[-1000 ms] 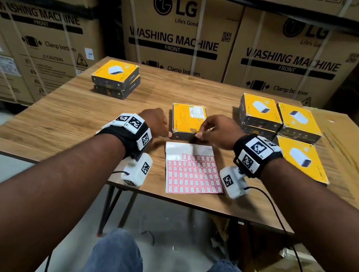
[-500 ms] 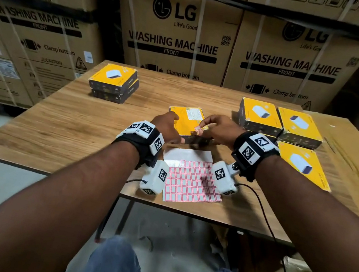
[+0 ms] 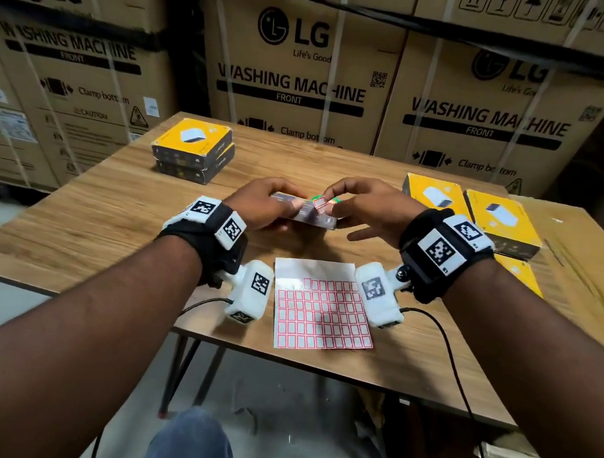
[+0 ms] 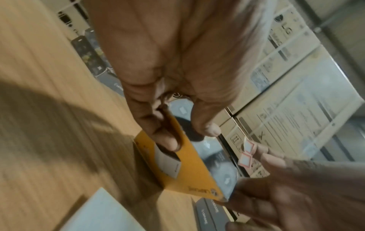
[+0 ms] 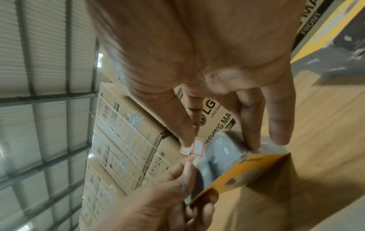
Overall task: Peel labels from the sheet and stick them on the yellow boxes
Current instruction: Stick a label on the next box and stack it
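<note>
- Right hand [image 3: 365, 209] has a red-bordered label [image 3: 321, 205] pinched at its fingertips, right up against the tilted yellow box [image 3: 306, 215]. The wrist views look like two labels stuck together, so maybe check that.
- Left hand [image 3: 265, 203] grips that box by its left end, raised just beyond the label sheet [image 3: 321, 311].
- I'd steady the box, land one label edge first, then smooth it flat so it doesn't wrinkle.
- More yellow boxes [image 3: 501, 221] wait to the right of the sheet.
</note>
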